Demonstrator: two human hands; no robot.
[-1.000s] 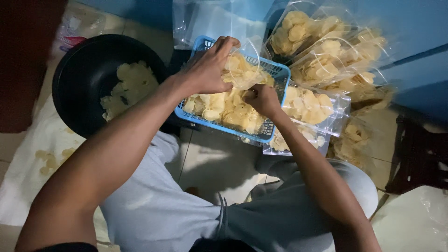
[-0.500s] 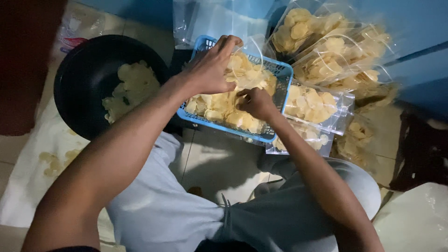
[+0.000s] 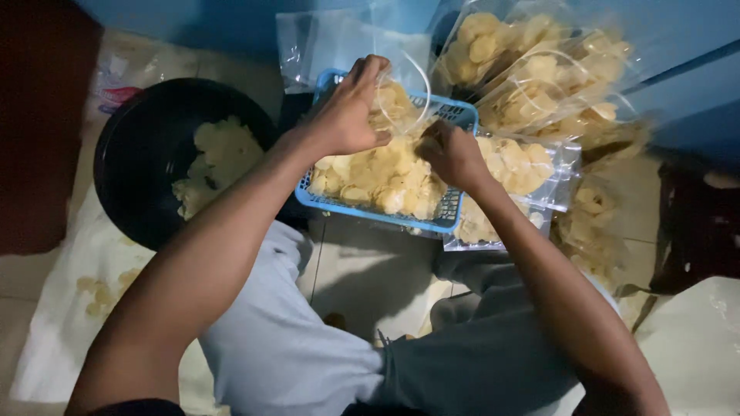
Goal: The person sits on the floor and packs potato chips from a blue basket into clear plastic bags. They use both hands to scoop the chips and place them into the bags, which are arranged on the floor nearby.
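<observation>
I see my left hand [image 3: 351, 112] over the far left part of a blue plastic basket [image 3: 455, 115], fingers curled shut around the mouth of a clear plastic bag [image 3: 397, 104] that stands in the basket with pale yellow chips inside it. My right hand [image 3: 451, 154] sits just beside it, low over the basket's right half, fingers bunched narrow and pressed into the heap of chips [image 3: 378, 177]; whether it has pinched any chips I cannot tell, because the knuckles hide the fingertips. The basket rests on the tiled floor [image 3: 362, 262] between my knees, and the chips fill most of it.

To the left of the basket, touching its corner, stands a big black bowl [image 3: 146, 146] with a smaller pile of chips in it. It sits on a white cloth [image 3: 69, 308] strewn with a few loose chips. Beyond the basket an empty clear bag [image 3: 324, 46] leans against the blue wall [image 3: 193, 19]. On the right, several filled bags of chips [image 3: 539, 77] lie stacked, one of them right against the basket's right edge.
</observation>
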